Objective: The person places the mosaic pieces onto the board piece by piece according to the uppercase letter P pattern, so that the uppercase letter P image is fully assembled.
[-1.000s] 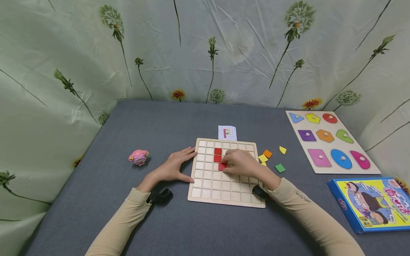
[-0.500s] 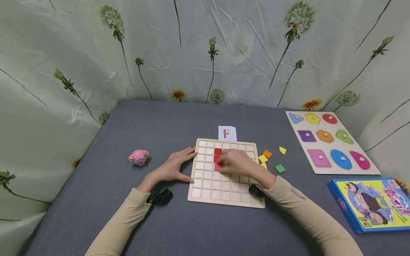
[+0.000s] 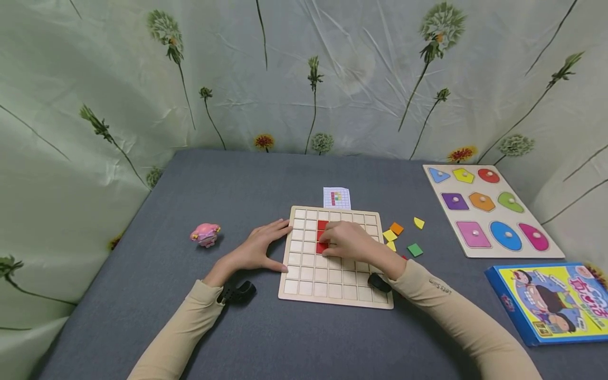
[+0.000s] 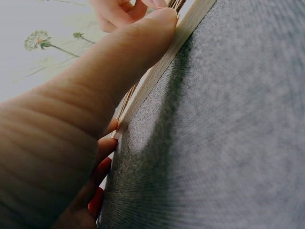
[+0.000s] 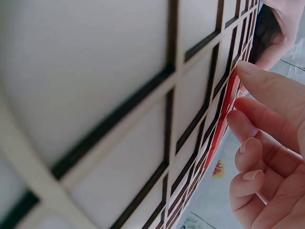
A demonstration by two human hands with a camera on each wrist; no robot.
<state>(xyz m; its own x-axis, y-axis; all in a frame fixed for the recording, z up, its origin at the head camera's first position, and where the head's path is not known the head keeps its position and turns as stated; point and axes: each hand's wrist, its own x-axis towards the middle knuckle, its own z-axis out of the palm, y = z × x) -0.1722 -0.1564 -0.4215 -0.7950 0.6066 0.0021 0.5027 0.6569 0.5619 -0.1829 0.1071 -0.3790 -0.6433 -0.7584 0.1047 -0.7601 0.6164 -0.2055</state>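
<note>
Head view overlooks the grid board point(image 3: 332, 258); wrist views skim it closely.

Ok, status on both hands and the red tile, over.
Left hand flat, bracing the grid board at its left edge. Right hand fingertips pressing a red tile into the board's red column. Loose tiles lie right, clear of both hands.

small lettering on right sleeve point(image 3: 439, 285), unreadable

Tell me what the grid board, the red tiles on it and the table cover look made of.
Grid board: pale, unpainted wood, matte, likely plywood. Red tiles: flat squares with a smooth painted look, possibly wood; cannot confirm. Table cover: grey woven fabric, weave visible up close.
</note>
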